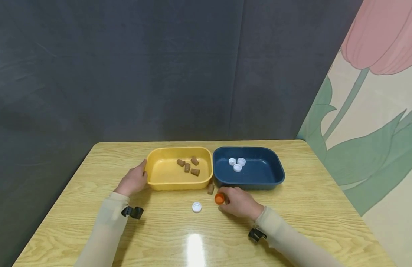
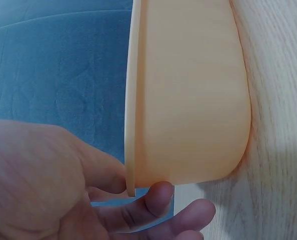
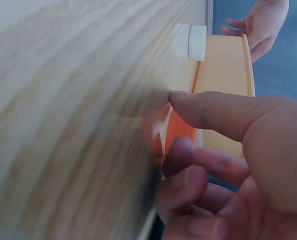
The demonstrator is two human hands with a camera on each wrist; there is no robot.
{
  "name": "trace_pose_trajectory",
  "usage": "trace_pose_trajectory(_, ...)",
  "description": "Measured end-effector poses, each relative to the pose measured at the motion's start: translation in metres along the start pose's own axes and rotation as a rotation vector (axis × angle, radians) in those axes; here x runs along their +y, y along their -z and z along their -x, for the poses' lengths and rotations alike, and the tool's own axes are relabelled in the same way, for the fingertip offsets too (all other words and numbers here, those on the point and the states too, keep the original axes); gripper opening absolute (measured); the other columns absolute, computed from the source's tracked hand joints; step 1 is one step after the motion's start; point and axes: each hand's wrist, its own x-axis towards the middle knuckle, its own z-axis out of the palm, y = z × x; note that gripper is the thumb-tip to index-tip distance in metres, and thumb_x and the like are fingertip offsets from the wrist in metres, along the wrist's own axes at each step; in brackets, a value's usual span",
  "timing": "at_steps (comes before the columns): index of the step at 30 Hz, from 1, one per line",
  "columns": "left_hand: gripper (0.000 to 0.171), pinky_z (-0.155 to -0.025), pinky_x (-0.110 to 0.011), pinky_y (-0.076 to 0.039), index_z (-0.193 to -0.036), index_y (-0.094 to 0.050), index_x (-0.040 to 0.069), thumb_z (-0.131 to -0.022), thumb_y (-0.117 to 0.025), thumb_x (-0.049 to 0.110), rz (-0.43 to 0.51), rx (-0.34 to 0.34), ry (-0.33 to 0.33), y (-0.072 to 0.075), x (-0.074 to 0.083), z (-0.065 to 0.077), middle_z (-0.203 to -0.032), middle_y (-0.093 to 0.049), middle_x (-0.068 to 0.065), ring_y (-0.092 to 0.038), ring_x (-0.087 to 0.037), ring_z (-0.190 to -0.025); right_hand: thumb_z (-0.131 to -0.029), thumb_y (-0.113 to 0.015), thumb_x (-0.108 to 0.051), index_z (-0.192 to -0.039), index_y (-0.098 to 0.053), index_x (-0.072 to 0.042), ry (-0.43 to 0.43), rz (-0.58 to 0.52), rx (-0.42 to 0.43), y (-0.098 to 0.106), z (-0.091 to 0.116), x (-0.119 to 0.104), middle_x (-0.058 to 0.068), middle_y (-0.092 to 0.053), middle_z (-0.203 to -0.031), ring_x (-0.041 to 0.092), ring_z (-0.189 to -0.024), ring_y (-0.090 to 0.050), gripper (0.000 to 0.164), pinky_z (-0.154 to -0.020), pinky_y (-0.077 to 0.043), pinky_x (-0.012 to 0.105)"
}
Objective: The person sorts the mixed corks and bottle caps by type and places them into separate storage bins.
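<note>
My left hand point(image 1: 134, 180) pinches the left end of a yellow tray point(image 1: 162, 173) at its rim. In the left wrist view, the thumb lies over the rim and a fingertip touches the outer wall point(image 2: 188, 100). An orange bottle cap point(image 1: 219, 198) is between the thumb and fingers of my right hand point(image 1: 239, 202), low over the table in front of the trays. Seen from the right wrist, the fingers partly hide the orange cap point(image 3: 181, 131). Left of it lies a white bottle cap point(image 1: 197, 207). A cork point(image 1: 211, 188) rests by the yellow tray's front right corner.
Several corks point(image 1: 195, 172) lie inside the yellow tray. A dark blue tray point(image 1: 264, 174) stands right beside it, with three white caps point(image 1: 237, 168) in it. Behind the wooden table point(image 1: 166, 237) hangs a dark cloth point(image 1: 192, 74); a flower-painted wall point(image 1: 369, 148) is at the right.
</note>
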Motion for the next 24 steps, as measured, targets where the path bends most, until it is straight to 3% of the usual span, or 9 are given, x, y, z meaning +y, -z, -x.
trace_pose_trajectory(8, 0.059, -0.055, -0.033, -0.041, -0.157, -0.010, -0.008, -0.106, -0.033, 0.011, 0.011, -0.001, 0.018, -0.002, 0.001, 0.001, -0.079, -0.051, -0.011, -0.038, -0.014, -0.050, -0.079, -0.083, -0.014, -0.105, -0.073, -0.008, 0.058, -0.080, 0.039, -0.002, 0.002, 0.008, -0.009, -0.054, -0.067, 0.004, -0.058, -0.047, 0.028, -0.053, -0.040, 0.022)
trace_pose_trajectory(17, 0.059, -0.055, -0.033, -0.040, -0.157, -0.010, -0.008, -0.106, -0.033, 0.011, -0.004, 0.002, 0.013, -0.001, 0.000, 0.001, -0.079, -0.052, -0.011, -0.038, -0.014, -0.049, -0.081, -0.084, -0.022, -0.110, -0.075, -0.010, 0.045, -0.099, 0.001, 0.006, 0.006, 0.003, -0.011, -0.053, -0.060, 0.003, -0.052, -0.047, 0.033, -0.049, -0.039, 0.021)
trace_pose_trajectory(21, 0.059, -0.057, -0.034, -0.041, -0.156, -0.010, -0.009, -0.106, -0.033, 0.010, -0.011, 0.007, 0.004, -0.001, 0.001, 0.000, -0.097, -0.060, -0.022, -0.038, -0.015, -0.051, -0.080, -0.085, -0.024, -0.109, -0.076, -0.009, 0.064, -0.143, -0.005, 0.017, 0.009, -0.001, -0.012, -0.054, -0.060, 0.002, -0.053, -0.048, 0.034, -0.051, -0.041, 0.021)
trace_pose_trajectory(24, 0.058, -0.063, -0.036, -0.042, -0.155, -0.010, -0.011, -0.106, -0.032, 0.009, -0.019, 0.008, -0.009, -0.001, 0.003, 0.000, -0.125, -0.057, -0.032, -0.040, -0.017, -0.054, -0.080, -0.086, -0.024, -0.107, -0.077, -0.010, 0.069, -0.169, -0.003, 0.029, 0.011, -0.003, -0.011, -0.052, -0.061, 0.003, -0.056, -0.048, 0.032, -0.053, -0.040, 0.021)
